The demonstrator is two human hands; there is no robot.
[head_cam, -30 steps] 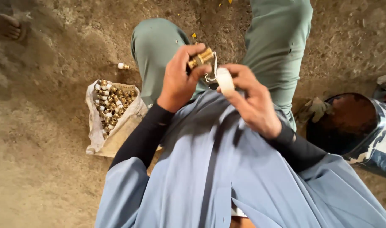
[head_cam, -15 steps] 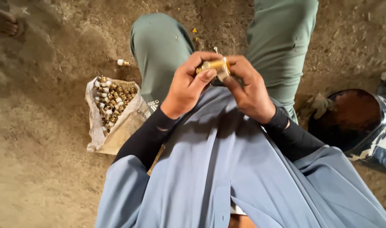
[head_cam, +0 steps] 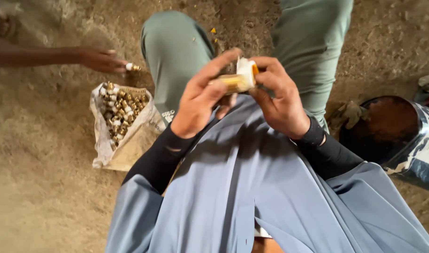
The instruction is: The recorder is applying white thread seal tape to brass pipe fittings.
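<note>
So both hands are up in front of the chest, working one small brass-coloured threaded pipe fitting (head_cam: 232, 82) together. The left hand (head_cam: 203, 100) has its fingers (head_cam: 219, 63) wrapped round the brass end, thumb underneath, clamped on it. The right hand (head_cam: 280, 96) has its fingers closed tight on the other end, pinching a small white roll of thread tape (head_cam: 246, 71) right against the fitting, so the two are touching. The fitting sits just above the light blue tunic (head_cam: 242, 187) and between the two green-trousered knees (head_cam: 177, 51). Left of the fitting and lower down, on the dusty dirt floor (head_cam: 41, 187), there's an open white woven sack (head_cam: 123, 124) full of more small brass fittings with white ends. Just above that sack another person's hand (head_cam: 99, 58) reaches in from the left, fingertips on a single loose brass fitting (head_cam: 132, 67) lying on the floor. Off to the right of the fitting, well apart, sits a dark round rusty drum (head_cam: 388, 126) with a crumpled dirty rag (head_cam: 348, 112) next to it
</note>
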